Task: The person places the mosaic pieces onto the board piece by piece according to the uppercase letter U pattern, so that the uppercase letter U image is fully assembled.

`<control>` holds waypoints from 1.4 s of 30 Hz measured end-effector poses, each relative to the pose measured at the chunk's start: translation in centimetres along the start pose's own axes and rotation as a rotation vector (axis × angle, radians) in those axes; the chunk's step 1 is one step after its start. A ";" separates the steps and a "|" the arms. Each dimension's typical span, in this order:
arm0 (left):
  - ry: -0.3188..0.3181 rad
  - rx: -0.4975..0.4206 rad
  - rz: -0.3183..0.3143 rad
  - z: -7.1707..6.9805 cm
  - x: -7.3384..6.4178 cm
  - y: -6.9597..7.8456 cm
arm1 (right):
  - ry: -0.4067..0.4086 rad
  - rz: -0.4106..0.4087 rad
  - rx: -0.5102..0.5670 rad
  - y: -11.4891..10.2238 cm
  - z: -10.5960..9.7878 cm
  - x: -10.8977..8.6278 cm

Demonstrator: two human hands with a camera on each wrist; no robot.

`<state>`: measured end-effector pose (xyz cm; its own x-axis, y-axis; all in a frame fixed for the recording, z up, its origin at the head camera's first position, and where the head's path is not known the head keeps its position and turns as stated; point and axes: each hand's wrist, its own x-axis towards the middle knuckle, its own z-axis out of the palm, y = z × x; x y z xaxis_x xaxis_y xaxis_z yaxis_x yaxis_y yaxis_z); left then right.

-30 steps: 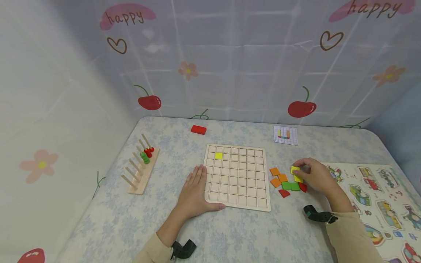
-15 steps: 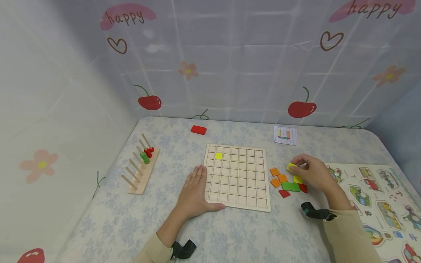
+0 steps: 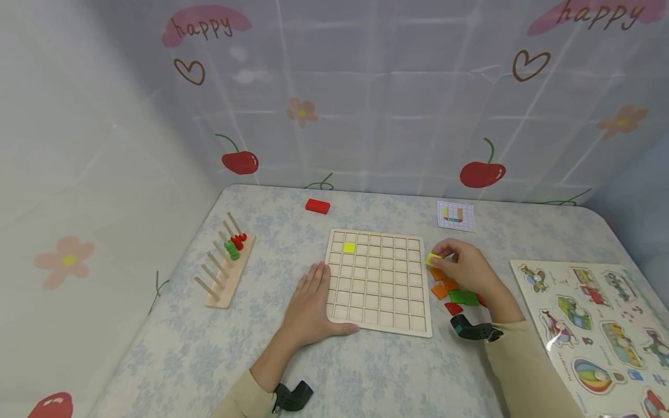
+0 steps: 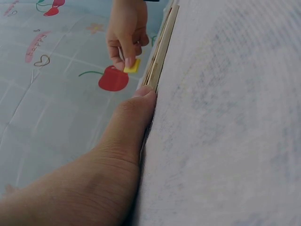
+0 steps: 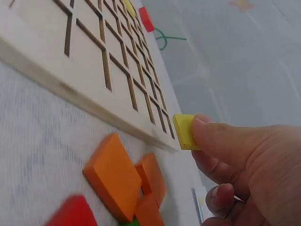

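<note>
Between thumb and fingers, my right hand (image 3: 467,268) pinches a yellow square tile (image 5: 186,132), just off the right edge of the wooden grid board (image 3: 372,287). One yellow tile (image 3: 349,248) sits in a cell near the board's upper left. My left hand (image 3: 308,307) rests at the lower left corner, fingers straight along the left side and thumb (image 4: 134,113) against the front edge. Under and beside my right hand lie orange tiles (image 5: 113,176), green tiles (image 3: 460,297) and red rounded pieces (image 3: 453,308); another yellow tile is hidden there.
A peg stand (image 3: 228,281) with green and red beads stands at the left. A red block (image 3: 317,206) and a printed pattern card (image 3: 456,216) lie at the back. At the right is a picture puzzle board (image 3: 569,342).
My right hand has lifted the yellow tile from the loose pieces and carried it left, toward the grid board. My left hand has stayed at the board's corner.
</note>
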<state>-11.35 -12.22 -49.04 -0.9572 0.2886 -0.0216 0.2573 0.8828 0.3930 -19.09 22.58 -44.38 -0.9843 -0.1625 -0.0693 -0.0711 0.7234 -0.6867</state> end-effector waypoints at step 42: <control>0.004 0.023 0.010 -0.1 0.0 -0.1 | -0.111 -0.181 -0.017 -11.2 11.5 5.1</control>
<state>-11.34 -12.34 -48.98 -0.9552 0.2958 -0.0142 0.2695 0.8882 0.3722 -21.42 5.98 -45.37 -0.9316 -0.3627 -0.0256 -0.2487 0.6870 -0.6827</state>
